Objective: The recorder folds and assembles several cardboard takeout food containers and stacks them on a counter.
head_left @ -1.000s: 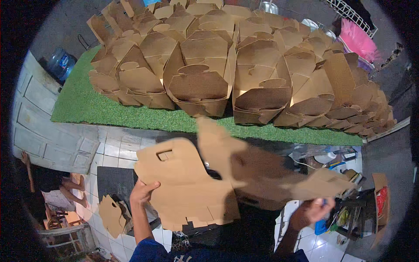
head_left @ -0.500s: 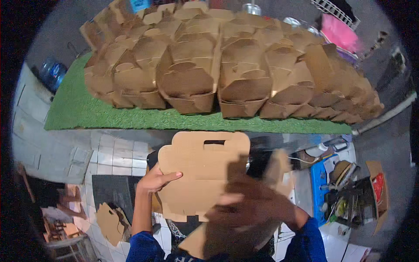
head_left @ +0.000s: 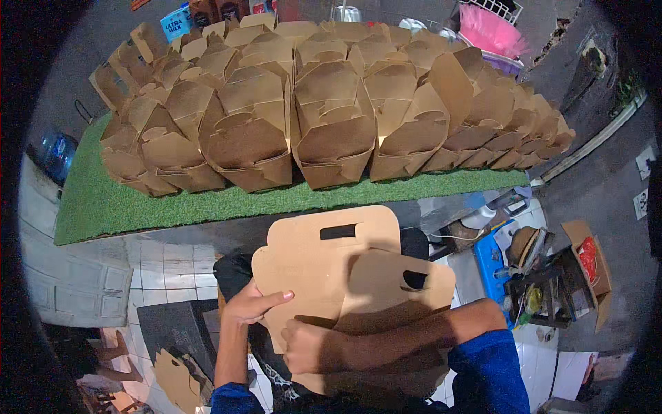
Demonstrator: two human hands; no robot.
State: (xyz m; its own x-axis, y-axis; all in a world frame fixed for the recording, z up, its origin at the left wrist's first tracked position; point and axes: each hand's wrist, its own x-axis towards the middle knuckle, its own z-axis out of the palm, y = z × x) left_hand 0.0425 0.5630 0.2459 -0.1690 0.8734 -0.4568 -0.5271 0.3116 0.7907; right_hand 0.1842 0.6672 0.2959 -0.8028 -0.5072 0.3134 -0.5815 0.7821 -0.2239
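In front of my body I have a partly folded brown cardboard carry box (head_left: 303,255). Its taller back panel has a rounded top and an oblong handle slot. A second panel (head_left: 386,297), with its own handle hole, lies across the right part of it. My left hand (head_left: 252,303) grips the left edge, thumb on the face and the other fingers behind. Low on the box, my right hand (head_left: 310,348) is closed, its curled fingers at the lower left edge. The right forearm crosses over the lower part of the cardboard and hides much of it.
Rows of formed cardboard boxes (head_left: 248,152) stand on a table covered with green artificial grass (head_left: 89,200). Flat cardboard pieces (head_left: 178,379) lie by a black box (head_left: 169,328) at lower left. A blue tray (head_left: 488,265) and an open carton (head_left: 600,276) are at right.
My right hand has swung from the right side to the lower left of the box. The handled panel now lies over the back panel. The view has shifted slightly.
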